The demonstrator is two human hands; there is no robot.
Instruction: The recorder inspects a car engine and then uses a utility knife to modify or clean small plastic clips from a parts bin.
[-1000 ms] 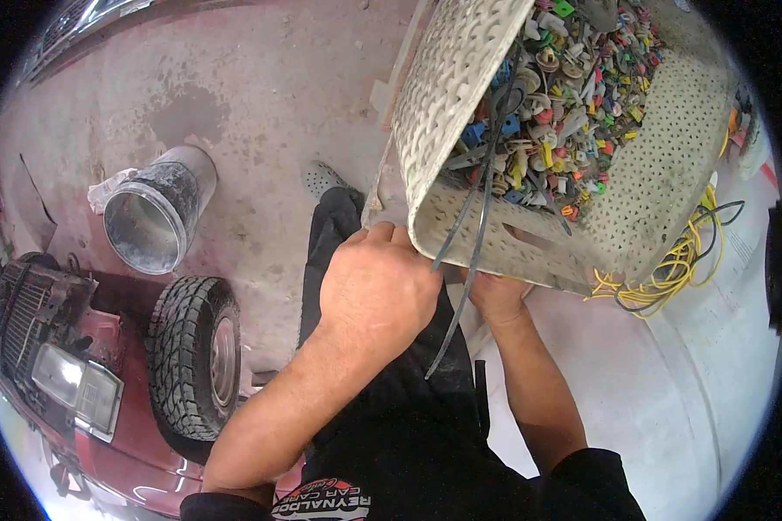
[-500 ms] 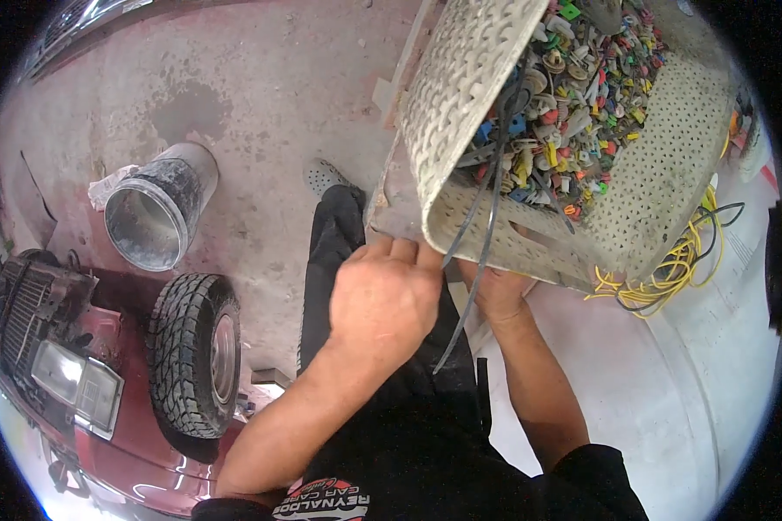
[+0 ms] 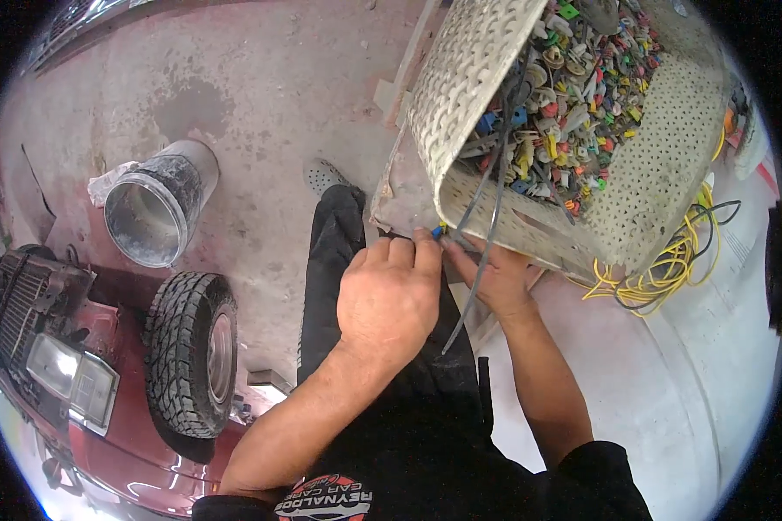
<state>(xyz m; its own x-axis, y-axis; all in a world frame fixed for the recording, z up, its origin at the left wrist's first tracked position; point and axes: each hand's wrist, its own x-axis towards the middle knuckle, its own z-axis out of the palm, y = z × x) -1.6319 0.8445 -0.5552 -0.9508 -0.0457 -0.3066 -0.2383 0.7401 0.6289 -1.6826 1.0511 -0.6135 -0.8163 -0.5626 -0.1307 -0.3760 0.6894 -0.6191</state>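
My left hand (image 3: pixel 389 291) is closed, back of the hand up, pinching a small blue and yellow plastic clip (image 3: pixel 440 231) at its fingertips. Just right of it, my right hand (image 3: pixel 498 276) has its thumb stretched toward the clip and its fingers apart, partly covered by the basket's front edge. The pale woven-pattern plastic basket (image 3: pixel 565 247) is tipped toward me. In it lies a heap of multicoloured plastic clips and fasteners (image 3: pixel 573 113). Thin black strips (image 3: pixel 480 278) hang over its rim, down past both hands.
A grimy bucket (image 3: pixel 161 204) lies tilted on the concrete floor to the left. Below it are a treaded tyre (image 3: pixel 191 356) and red vehicle bodywork with a headlight (image 3: pixel 71 382). Yellow cord (image 3: pixel 669 269) lies tangled beside the basket on a white surface (image 3: pixel 643 373).
The blue and yellow clip now shows at my left fingertips. My right hand has come further into sight from the basket edge, its thumb nearing the clip. The basket has shifted slightly in view.
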